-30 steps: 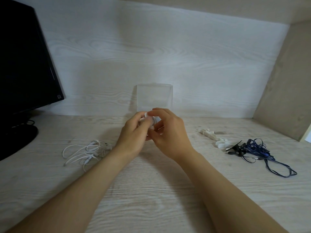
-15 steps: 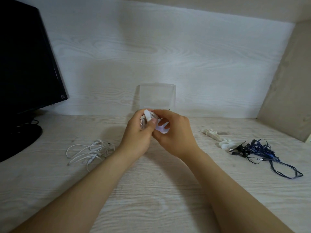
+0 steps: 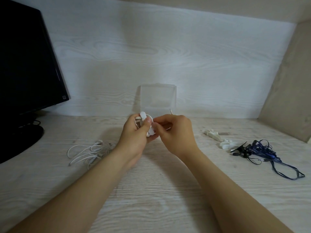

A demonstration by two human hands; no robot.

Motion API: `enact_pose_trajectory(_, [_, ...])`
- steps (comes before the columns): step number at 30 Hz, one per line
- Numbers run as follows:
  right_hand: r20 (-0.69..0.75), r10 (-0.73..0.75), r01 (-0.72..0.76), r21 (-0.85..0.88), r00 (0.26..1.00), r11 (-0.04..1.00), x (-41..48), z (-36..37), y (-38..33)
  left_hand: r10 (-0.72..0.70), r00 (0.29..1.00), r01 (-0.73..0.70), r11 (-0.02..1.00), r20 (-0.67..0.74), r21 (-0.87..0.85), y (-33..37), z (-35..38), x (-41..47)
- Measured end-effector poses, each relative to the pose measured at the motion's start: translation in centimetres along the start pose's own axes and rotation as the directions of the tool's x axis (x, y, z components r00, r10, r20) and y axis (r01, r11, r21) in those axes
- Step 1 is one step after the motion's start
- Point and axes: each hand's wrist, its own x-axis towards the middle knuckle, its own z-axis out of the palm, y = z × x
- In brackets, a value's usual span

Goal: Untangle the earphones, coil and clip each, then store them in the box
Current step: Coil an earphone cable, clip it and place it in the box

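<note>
My left hand (image 3: pixel 135 133) curls round the coiled white earphones (image 3: pixel 137 123), thumb pressing the white clip (image 3: pixel 150 132); my right hand (image 3: pixel 175 132) pinches it from 3 o'clock, fingertips together.

Bare tabletop (image 3: pixel 159 185) lies open in the near middle. White cord (image 3: pixel 87 152) clutters the left, clips (image 3: pixel 217 137) and blue cord (image 3: pixel 262 151) the right. The box (image 3: pixel 158 98) stands at the back wall (image 3: pixel 168 47), with a monitor (image 3: pixel 25 64) filling the far left.

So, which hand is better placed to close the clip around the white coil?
Probably the right hand: its fingertips pinch at the white clip, while the left hand grips the coiled earphone.
</note>
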Motion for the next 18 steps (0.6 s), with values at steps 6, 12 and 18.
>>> enact_pose_trajectory(6, [-0.116,0.010,-0.031,-0.179,0.993,0.983,-0.2,-0.2,0.5,0.174,0.982,-0.152,0.960,-0.074,0.236,-0.5,-0.4,0.1])
enact_pose_trajectory(12, [-0.179,0.160,-0.197,-0.214,0.971,0.957,0.4,-0.6,2.8,0.368,0.928,-0.287,0.800,-0.052,0.527,-0.3,1.0,1.1])
enact_pose_trajectory(18, [-0.137,0.178,-0.214,-0.336,0.974,0.917,1.3,-0.4,4.6,0.391,0.919,-0.250,0.683,-0.055,0.687,1.0,3.7,5.6])
